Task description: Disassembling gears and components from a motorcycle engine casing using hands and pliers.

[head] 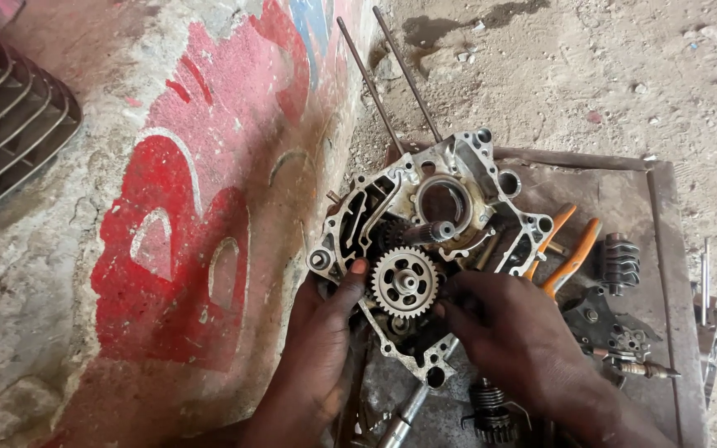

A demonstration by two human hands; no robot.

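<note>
My left hand (313, 348) and right hand (524, 340) work on a motorcycle engine crankcase half (458, 178) that stands tilted on a rusty metal tray (665, 249), at the tray's left edge, hard against a red-and-white painted concrete wall (184, 232). My left fingers wrap the casing's lower left rim, thumb tip pressed just beside a toothed steel gear (406, 282) seated on its shaft in the case. My right fingers are curled together at the gear's right side, touching its teeth; I cannot tell whether they pinch it.

Nearest me, at the tray's near edge, lie a small dark gear cluster (491, 411) and a steel tube-shaped tool (404, 419), partly under my wrists. Right of my right hand sit a dark cover plate (612, 328) and a spark plug (645, 369). Beyond them, mid-tray, orange-handled pliers (570, 253) rest just beside the casing, with a ribbed gear shaft (621, 261) near the tray's right edge.

Two long studs (392, 75) rise from the casing's far side toward dusty ground (607, 75). A finned grey cylinder (6, 116) shows at the far left, on the wall.
</note>
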